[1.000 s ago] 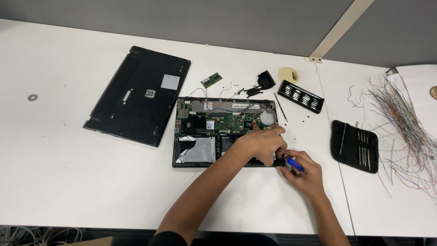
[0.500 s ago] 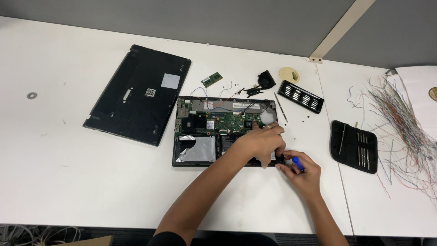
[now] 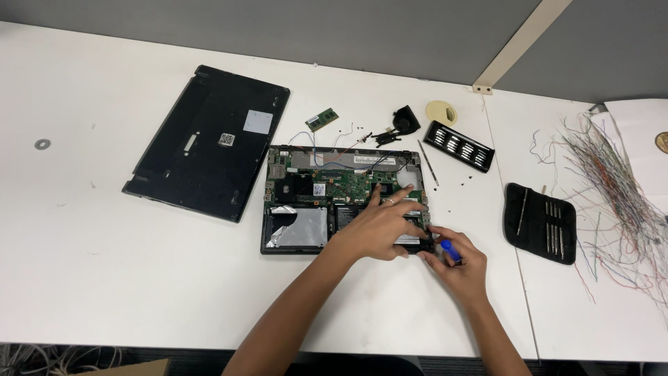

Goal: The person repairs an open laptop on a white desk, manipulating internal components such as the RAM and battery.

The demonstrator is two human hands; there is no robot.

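An opened laptop base (image 3: 313, 202) lies on the white table (image 3: 104, 278), its green circuit board and silver-foiled bay exposed. My left hand (image 3: 379, 226) rests flat on the laptop's lower right part, fingers spread, pressing on a component there. Beside it, at the laptop's right front corner, my right hand (image 3: 459, 261) is closed around a blue-handled screwdriver (image 3: 450, 251), whose tip is hidden by the fingers.
The removed black bottom cover (image 3: 209, 143) lies to the left. Behind the laptop are a small green memory module (image 3: 321, 120), loose black parts (image 3: 403, 122), a bit holder tray (image 3: 459, 146) and scattered screws. A black tool pouch (image 3: 543, 223) and a tangle of coloured wires (image 3: 619, 188) lie right.
My right hand with the screwdriver has shifted slightly at the laptop's corner. My left hand has stayed pressed on the laptop.
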